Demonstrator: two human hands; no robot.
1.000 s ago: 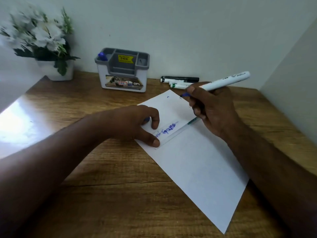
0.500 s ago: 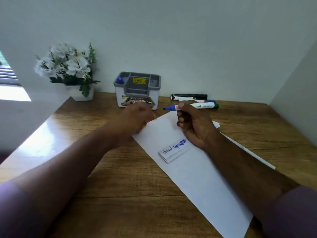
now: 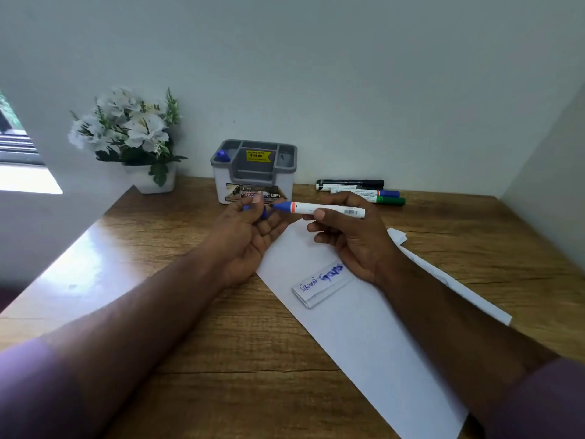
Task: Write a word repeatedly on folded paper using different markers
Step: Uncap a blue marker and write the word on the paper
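Observation:
A long white paper (image 3: 357,337) lies diagonally on the wooden desk, its upper part folded into a narrow strip (image 3: 323,285) that bears blue handwriting. My right hand (image 3: 351,239) holds a white marker with a blue tip (image 3: 319,209) level above the paper, the tip pointing left. My left hand (image 3: 250,229) is raised just left of that tip and pinches a small blue cap (image 3: 262,212) between thumb and fingers. The cap and the tip nearly touch.
A grey pen holder (image 3: 254,172) with a blue-capped item stands at the back wall. Black, blue and green markers (image 3: 364,191) lie to its right. A white flower pot (image 3: 148,175) sits at the back left. More white paper (image 3: 452,283) lies under my right forearm.
My left hand has left the folded paper and risen to the marker tip with the cap. My right hand has turned the marker level, tip to the left. The view has tilted up.

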